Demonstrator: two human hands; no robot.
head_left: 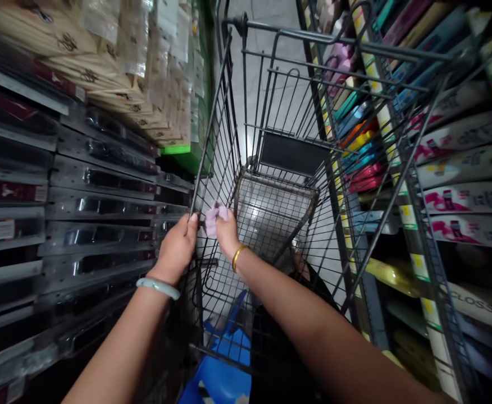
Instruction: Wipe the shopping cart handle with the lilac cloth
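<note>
A black wire shopping cart fills the middle of the view, with its far end away from me. My left hand, a pale bangle on its wrist, is closed around the cart's left top rail. Just right of it, inside the basket, my right hand grips a crumpled light purple cloth. The cloth lies close against the wires of the cart's left side; whether it touches them I cannot tell. A gold bangle circles my right wrist.
Stacked clear plastic boxes line the left, with beige packages above a green edge. On the right stand shelves of colourful goods and white packs. A blue plastic stool-like object is below the cart. Pale floor shows ahead.
</note>
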